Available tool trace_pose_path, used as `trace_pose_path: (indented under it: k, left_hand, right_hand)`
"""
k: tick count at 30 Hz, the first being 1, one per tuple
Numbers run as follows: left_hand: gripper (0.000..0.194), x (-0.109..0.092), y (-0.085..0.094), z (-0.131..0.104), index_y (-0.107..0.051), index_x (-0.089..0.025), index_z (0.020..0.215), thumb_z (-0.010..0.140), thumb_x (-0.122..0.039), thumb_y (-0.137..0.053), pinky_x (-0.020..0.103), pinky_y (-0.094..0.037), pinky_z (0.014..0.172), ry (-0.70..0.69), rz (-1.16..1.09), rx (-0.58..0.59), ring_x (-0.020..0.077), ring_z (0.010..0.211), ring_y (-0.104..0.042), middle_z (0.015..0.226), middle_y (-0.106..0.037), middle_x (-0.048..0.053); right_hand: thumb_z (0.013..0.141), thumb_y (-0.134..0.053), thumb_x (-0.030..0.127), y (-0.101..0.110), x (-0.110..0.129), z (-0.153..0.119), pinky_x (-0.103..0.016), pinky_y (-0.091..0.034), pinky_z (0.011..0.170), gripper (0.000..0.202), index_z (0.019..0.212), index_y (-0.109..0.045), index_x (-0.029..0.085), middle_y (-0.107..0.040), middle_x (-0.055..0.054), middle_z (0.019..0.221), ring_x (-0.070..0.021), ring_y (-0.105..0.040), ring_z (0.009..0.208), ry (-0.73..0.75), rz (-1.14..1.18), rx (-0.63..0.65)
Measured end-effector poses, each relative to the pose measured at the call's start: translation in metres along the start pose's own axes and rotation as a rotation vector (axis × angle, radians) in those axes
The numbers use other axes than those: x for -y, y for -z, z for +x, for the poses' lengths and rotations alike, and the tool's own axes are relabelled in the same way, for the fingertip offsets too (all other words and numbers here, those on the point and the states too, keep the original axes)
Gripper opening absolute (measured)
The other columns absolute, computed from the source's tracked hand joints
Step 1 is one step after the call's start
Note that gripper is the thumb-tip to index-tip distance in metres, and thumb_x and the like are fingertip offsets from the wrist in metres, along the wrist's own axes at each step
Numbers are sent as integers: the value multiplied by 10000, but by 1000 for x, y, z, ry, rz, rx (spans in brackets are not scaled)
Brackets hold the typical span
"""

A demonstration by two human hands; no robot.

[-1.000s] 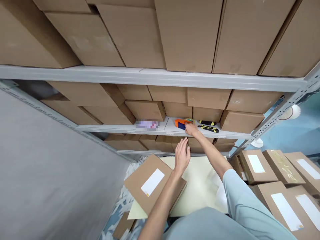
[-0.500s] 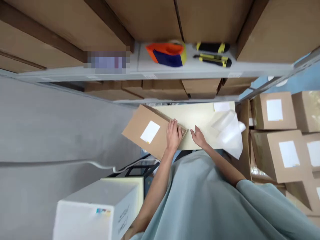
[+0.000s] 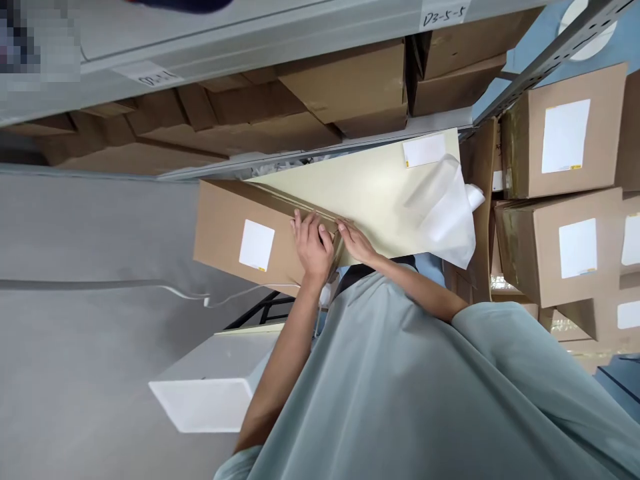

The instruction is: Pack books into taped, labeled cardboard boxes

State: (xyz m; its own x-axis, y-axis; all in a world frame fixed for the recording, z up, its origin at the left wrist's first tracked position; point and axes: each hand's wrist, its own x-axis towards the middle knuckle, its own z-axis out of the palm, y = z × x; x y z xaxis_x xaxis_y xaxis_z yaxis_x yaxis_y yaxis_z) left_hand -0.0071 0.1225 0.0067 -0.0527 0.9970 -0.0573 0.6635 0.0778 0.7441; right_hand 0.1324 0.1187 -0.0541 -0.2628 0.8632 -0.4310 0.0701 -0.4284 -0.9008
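A brown cardboard box (image 3: pixel 235 230) with a white label (image 3: pixel 257 245) lies at the left end of a pale yellow table top (image 3: pixel 370 193). My left hand (image 3: pixel 311 244) rests on the box's right end, fingers curled over its far edge. My right hand (image 3: pixel 356 241) grips the same end of the box from the right side, touching its corner. Both forearms reach forward from my light blue-green shirt.
A grey metal shelf (image 3: pixel 280 37) packed with brown boxes (image 3: pixel 345 90) stands just beyond the table. White release paper (image 3: pixel 443 213) lies on the table's right part. Labelled boxes (image 3: pixel 560 133) are stacked at the right. A white box (image 3: pixel 210 387) sits low at the left beside a grey wall.
My right hand left the tape dispenser on the shelf and came down to the box. My left hand settled on the box's end. The view tilted downward.
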Motion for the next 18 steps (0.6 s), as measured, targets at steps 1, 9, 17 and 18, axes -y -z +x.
trace_pose_path:
  k: [1,9,17,18]
  left_hand:
    - [519,-1,-1,0,-741,-231,1414,1169,-541,-404,665,11,1463,-5,30,-11,331,1773,-206,1636,-635,165]
    - [505,-5,-6,4,-760,-159,1319,1191,-402,-336,583,-149,1473,-79,205,-44,277,1747,-300,1495,-727,196]
    - [431,-5,-9,2,-745,-144,1338,1161,-298,-384,613,-168,1456,-93,155,-39,316,1727,-347,1557,-696,208]
    - [433,-7,-8,2,-744,-143,1341,1157,-298,-384,608,-182,1453,-104,128,-35,317,1720,-362,1559,-695,210]
  right_hand:
    - [1147,-258,806,2,0,10,-427,-267,1458,889,1617,-649,160,-625,-77,1688,-259,-444,1688,-19,3,19]
    - [1092,-421,837,26,0,32,-459,-237,1454,888,1613,-657,158,-595,-90,1717,-269,-434,1697,-154,142,91]
    - [1039,-574,813,16,11,34,-431,-210,1454,796,1501,-752,190,-638,-69,1679,-265,-485,1663,-197,150,105]
    - [1049,-573,792,13,15,35,-439,-201,1455,784,1514,-741,184,-632,-80,1684,-266,-478,1667,-215,134,72]
